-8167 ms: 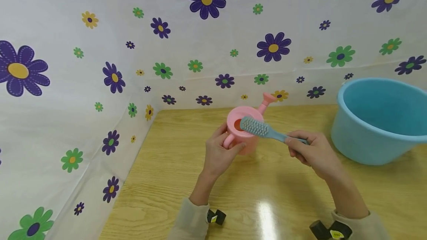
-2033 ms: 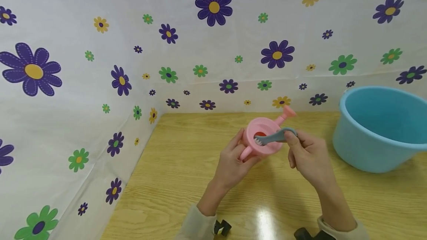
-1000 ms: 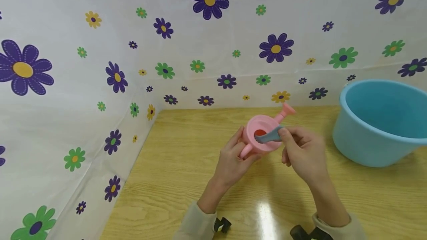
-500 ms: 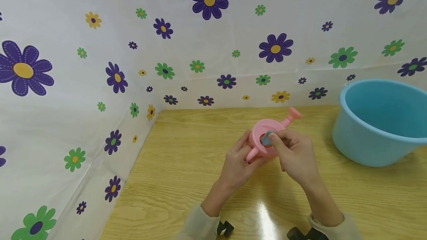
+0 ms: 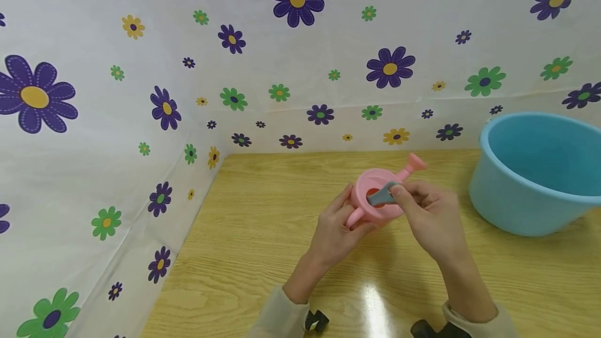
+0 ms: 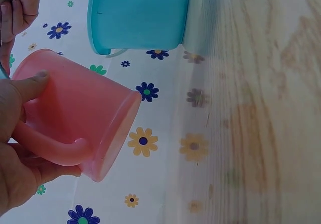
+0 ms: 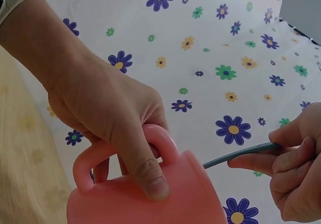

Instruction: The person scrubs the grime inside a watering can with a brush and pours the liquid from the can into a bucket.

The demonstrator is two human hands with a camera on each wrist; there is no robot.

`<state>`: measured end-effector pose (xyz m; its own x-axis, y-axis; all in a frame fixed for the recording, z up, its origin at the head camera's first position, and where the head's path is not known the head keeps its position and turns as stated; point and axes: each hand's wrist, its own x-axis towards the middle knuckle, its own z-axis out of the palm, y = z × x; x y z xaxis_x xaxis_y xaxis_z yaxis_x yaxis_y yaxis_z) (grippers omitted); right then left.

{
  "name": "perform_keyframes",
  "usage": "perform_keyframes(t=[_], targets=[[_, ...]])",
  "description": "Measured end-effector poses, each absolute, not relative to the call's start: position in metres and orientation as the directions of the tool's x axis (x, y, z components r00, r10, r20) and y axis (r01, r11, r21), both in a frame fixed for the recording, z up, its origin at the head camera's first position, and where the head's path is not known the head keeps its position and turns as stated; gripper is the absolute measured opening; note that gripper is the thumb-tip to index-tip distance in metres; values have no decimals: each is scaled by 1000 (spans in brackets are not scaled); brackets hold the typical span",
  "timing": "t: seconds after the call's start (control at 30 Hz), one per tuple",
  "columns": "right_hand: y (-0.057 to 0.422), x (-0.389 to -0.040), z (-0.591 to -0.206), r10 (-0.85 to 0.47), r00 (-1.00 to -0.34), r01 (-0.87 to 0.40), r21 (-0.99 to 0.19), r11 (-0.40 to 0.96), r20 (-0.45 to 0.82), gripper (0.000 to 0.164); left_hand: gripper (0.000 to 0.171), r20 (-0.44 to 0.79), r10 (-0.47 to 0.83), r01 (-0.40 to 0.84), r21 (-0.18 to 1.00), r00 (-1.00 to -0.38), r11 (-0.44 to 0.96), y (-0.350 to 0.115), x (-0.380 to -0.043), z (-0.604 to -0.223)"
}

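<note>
A pink watering can (image 5: pixel 363 177) with a red inside is held tilted above the table, its spout to the upper right. My left hand (image 5: pixel 331 236) grips it at the handle, thumb on the can's side; in the left wrist view the can's pink body (image 6: pixel 83 101) shows fully off the table. In my right hand (image 5: pixel 434 220), a blue-grey scrub brush (image 5: pixel 382 195) is pinched by its handle between thumb and fingers. The brush's head is down in the can's opening, so its bristles are hidden. The right wrist view shows the brush handle (image 7: pixel 235 155) leaving the can's mouth.
A large light-blue tub (image 5: pixel 521 202) stands on the right of the wooden table (image 5: pixel 235 244), beyond my right hand. A white flower-patterned sheet (image 5: pixel 281 56) hangs behind the table and along its left side.
Eight seconds ago the bristles lay over the can's rim; the brush head is now inside. The can has moved right and nearer. Over the last second the brush went deeper, then partly back out.
</note>
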<state>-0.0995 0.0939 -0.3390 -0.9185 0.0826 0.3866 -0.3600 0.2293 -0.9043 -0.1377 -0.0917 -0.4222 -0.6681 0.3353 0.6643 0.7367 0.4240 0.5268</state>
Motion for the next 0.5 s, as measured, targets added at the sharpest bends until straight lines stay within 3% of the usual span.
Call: perform_keyframes(t=[0.5], targets=[[88,-104,-344,36,-962,-258,-946,195,270,19,27,668,337,740,518,-663,429,-91,-138,-423]])
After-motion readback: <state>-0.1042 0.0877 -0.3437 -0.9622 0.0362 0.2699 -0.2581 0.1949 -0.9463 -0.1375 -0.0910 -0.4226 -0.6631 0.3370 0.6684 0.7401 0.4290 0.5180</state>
